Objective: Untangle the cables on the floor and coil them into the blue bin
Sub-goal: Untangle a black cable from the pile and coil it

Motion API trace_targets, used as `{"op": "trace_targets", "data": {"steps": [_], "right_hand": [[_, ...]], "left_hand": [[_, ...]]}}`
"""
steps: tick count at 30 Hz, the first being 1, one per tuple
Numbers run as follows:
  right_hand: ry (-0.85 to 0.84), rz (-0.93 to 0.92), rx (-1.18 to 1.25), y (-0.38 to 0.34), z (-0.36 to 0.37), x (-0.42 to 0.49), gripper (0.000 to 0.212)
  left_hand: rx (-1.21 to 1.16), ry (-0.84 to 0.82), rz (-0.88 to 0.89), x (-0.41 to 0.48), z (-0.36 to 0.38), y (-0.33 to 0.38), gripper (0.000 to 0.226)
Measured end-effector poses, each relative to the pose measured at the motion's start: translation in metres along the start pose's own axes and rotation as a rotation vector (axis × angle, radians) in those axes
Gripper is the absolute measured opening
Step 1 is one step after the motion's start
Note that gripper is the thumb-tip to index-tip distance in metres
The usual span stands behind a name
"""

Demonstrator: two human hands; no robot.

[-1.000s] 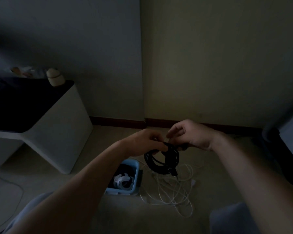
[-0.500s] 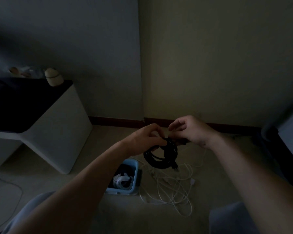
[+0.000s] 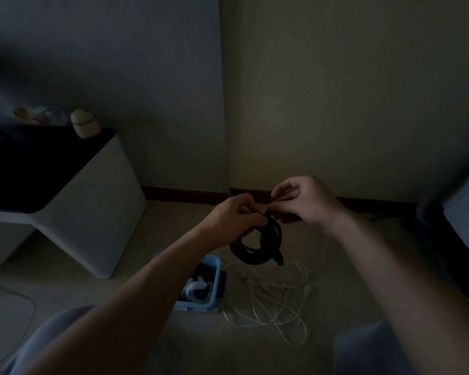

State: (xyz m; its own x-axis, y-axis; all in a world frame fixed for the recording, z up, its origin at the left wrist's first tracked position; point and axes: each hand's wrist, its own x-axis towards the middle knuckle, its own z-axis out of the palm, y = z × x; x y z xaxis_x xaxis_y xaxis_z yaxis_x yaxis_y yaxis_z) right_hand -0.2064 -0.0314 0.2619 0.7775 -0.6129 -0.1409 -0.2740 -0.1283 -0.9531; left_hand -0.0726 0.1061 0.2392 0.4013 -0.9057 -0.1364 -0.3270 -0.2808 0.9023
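Light very dim; no label or writing legible on any item. Left hand [image 3: 234,219] has its fingers curled, pinching the top of the black cable coil [image 3: 257,249]. Right hand [image 3: 310,204] is curled too, thumb and forefinger nipping a black strand at the same top point, just beside the left hand. The coil hangs in the air below both hands, above the floor [image 3: 136,288], with its plug [image 3: 280,260] dangling at the lower right edge. Blue bin [image 3: 216,277] stands on the floor below and left of the coil, partly hidden by the left forearm; a coiled white cable [image 3: 195,290] lies inside it. Tangled white cables [image 3: 278,296] are spread loose on the floor, starting just beside the bin's right wall and running right and toward the person. White stand [image 3: 92,212] with a dark worktop [image 3: 38,163] sits well left of the bin, open floor between them; a small pale figurine [image 3: 83,123] is on its far corner. Dark baseboard [image 3: 187,193] marks the far edge. Dark furniture [image 3: 460,234] closes the right side.
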Motion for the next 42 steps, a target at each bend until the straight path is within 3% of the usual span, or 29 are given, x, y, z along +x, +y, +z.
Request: {"op": "trace_targets", "data": {"steps": [8,21,36,42], "right_hand": [[0.085,-0.093,-0.105,0.001,0.007,0.001,0.022],[0.095,-0.175,-0.206,-0.007,0.015,-0.006,0.020],[0.255,-0.245,-0.121,0.002,0.038,-0.011,0.021],[0.238,-0.262,-0.167,0.006,0.037,-0.004,0.019]], "left_hand": [[0.031,0.045,-0.092,0.009,-0.002,-0.002,0.011],[0.042,0.167,-0.050,0.006,0.000,0.000,0.020],[-0.215,0.290,-0.140,0.009,0.004,-0.005,0.025],[-0.367,0.232,-0.210,0.006,0.001,-0.003,0.027]]}}
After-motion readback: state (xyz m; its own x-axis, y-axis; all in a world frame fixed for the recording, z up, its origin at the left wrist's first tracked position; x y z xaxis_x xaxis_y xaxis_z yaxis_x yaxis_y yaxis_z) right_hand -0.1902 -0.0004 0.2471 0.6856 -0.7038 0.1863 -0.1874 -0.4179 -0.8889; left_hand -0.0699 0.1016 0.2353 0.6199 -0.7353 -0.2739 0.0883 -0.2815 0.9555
